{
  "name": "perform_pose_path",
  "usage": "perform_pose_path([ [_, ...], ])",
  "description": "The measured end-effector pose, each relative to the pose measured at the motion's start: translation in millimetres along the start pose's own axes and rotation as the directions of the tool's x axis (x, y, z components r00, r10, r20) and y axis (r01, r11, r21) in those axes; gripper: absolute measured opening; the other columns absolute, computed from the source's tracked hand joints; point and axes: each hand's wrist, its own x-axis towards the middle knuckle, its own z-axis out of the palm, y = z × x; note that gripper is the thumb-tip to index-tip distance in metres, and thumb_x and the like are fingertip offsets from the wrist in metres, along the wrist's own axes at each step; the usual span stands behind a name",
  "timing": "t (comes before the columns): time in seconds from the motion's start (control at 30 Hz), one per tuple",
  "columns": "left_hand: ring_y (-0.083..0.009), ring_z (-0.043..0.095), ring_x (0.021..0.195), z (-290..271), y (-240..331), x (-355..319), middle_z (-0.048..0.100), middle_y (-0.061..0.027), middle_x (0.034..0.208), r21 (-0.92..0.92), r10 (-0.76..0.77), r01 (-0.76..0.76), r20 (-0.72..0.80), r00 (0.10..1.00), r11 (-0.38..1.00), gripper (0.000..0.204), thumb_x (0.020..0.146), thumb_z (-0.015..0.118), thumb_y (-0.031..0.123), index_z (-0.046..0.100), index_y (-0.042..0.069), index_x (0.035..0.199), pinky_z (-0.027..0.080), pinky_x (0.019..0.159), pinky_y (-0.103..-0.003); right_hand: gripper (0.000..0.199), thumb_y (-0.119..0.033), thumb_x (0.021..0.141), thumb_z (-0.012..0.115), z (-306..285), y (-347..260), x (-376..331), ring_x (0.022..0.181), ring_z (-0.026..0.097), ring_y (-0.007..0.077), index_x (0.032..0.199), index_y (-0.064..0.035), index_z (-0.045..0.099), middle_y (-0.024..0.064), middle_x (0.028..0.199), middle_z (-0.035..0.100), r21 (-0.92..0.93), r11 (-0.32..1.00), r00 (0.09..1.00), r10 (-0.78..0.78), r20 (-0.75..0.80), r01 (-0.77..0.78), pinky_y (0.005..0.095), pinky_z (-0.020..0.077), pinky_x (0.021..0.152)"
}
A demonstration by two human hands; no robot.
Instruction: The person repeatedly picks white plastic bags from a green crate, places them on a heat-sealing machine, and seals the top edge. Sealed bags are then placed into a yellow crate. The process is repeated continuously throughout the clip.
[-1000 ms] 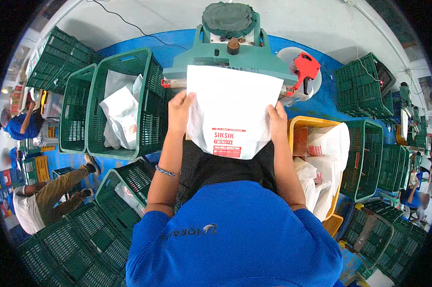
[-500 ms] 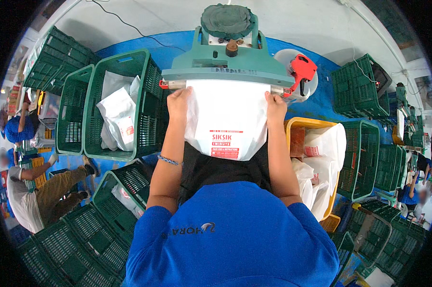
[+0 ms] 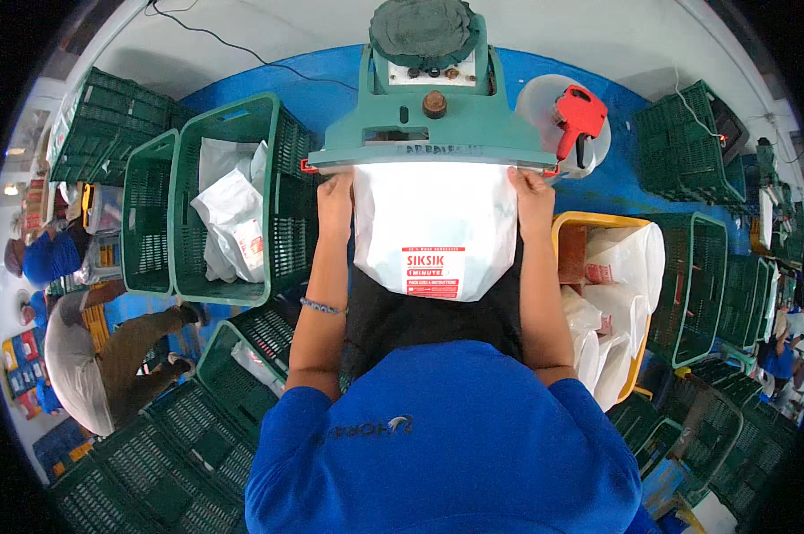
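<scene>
A white plastic bag [image 3: 435, 209] with red print hangs between my hands, its upper edge at the long jaw of a green bag sealer [image 3: 473, 116]. My left hand [image 3: 336, 203] pinches the bag's upper left corner, just under the jaw. At the upper right corner my right hand [image 3: 534, 203] grips it the same way. The bag's mouth is hidden beneath the jaw, and its rounded lower end hangs over my lap. A bunched dark green cloth [image 3: 422, 31] sits on top of the sealer.
Left stands a green crate [image 3: 271, 191] with white bags [image 3: 231, 209] inside. To the right, a yellow crate [image 3: 636, 374] holds more white bags and a brown block. A red label gun [image 3: 580, 120] lies on a round whitish container. Green crates surround me; a co-worker [image 3: 86, 360] bends at left.
The sealer's upper part has tipped down towards me, and its jaw now covers the bar at the bag's top edge. My hands keep hold of both corners. The view has shifted slightly.
</scene>
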Motion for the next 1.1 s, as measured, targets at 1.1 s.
perform_pose_path([
  [1.1,-0.0177,0.059,0.096,57,-23,5,0.062,-0.0083,0.105,-0.501,0.004,-0.010,-0.013,1.000,0.866,0.031,0.080,0.064,0.000,0.056,-0.002,0.110,0.045,0.088,-0.031,0.064,-0.046,0.069,0.072,-69,53,227,0.093,0.060,0.0337,0.107,0.0017,0.056,0.0208,0.105,0.060,-0.931,0.323,0.939,-0.233,-0.254,-0.171,0.0409,0.0481,0.081],
])
